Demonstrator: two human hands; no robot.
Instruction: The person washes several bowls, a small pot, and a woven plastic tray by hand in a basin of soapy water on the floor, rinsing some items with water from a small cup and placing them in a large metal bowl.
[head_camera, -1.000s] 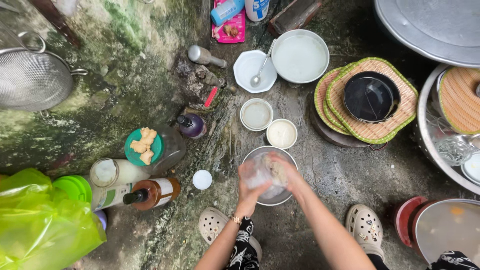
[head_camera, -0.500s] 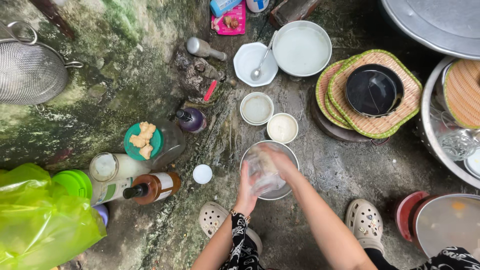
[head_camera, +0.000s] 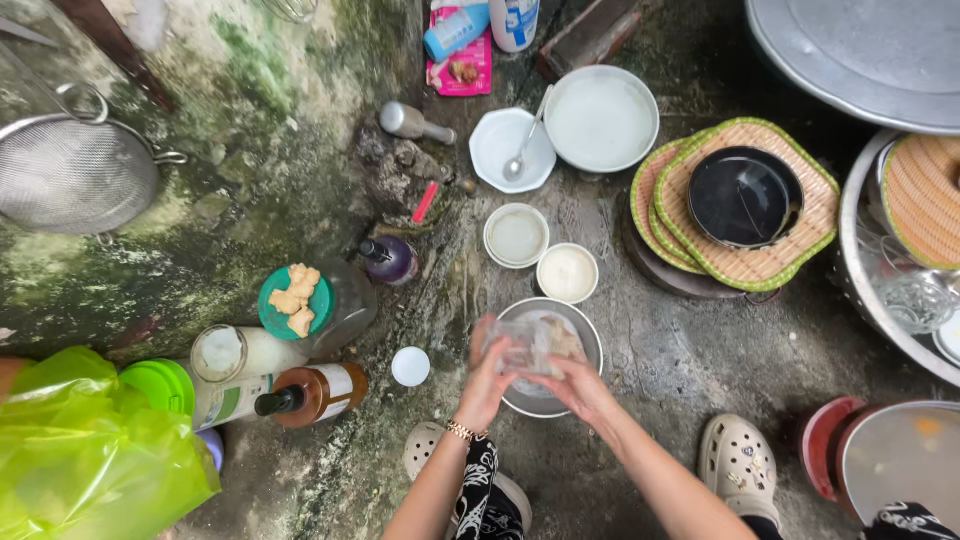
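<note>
Both hands meet over the round shallow metal bowl (head_camera: 548, 357) that stands on the wet concrete floor (head_camera: 660, 350) between the person's feet. The left hand (head_camera: 487, 385) and the right hand (head_camera: 578, 385) each have their fingers closed on a small clear plastic bag (head_camera: 522, 350), held between them just above the bowl's middle; the bag is blurred, so its contents cannot be told with certainty, though something pale shows through it. Inside the bowl, toward 2 o'clock of the bag, a pale lumpy mass lies against the wall, so by my judgement some material is already in the bowl and the bag is not yet set aside; how much is left in it cannot be told. The bag looks thin, crumpled and soft, likely slippery when wet. At 12 o'clock of the bowl stands a small white round cup of white liquid (head_camera: 567, 273), and just beyond it, toward 11 o'clock, a second small white cup with cloudy liquid (head_camera: 516, 236); neither is touched. At 9 o'clock lies a small white round cap (head_camera: 410, 366), apart from the bowl. Further at 9 o'clock lies a brown glass bottle (head_camera: 315, 393) on its side. A beige perforated clog (head_camera: 739, 462) sits at 4 o'clock.
</note>
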